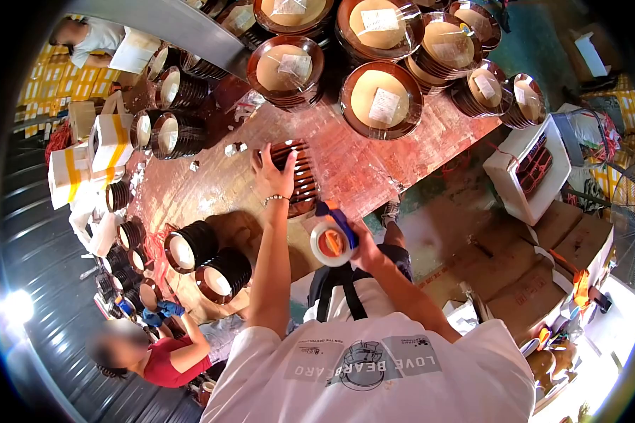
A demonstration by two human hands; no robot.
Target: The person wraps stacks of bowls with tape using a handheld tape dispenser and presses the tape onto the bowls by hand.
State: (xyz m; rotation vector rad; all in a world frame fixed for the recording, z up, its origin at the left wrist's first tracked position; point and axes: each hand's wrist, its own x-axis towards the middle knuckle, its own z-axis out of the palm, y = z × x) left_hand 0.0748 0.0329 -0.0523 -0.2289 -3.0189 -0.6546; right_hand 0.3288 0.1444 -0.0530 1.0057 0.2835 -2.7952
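Note:
A stack of glossy brown dishes [302, 173] lies on its side on the reddish table, rims facing up. My left hand [271, 176] is laid over the left part of this stack, thumb and fingers gripping it. In my right hand [364, 248] is a blue tape dispenser [334, 236] with a wide pale roll and an orange core, held just below the stack's near end. Part of my right fingers is hidden behind the dispenser.
Wrapped stacks of brown-rimmed plates [382, 102] with labels stand along the table's far side. More dish stacks [222, 275] lie at left. A co-worker with blue gloves [164, 311] handles a dish at lower left. Cardboard boxes [529, 296] and a foam box [499, 168] are at right.

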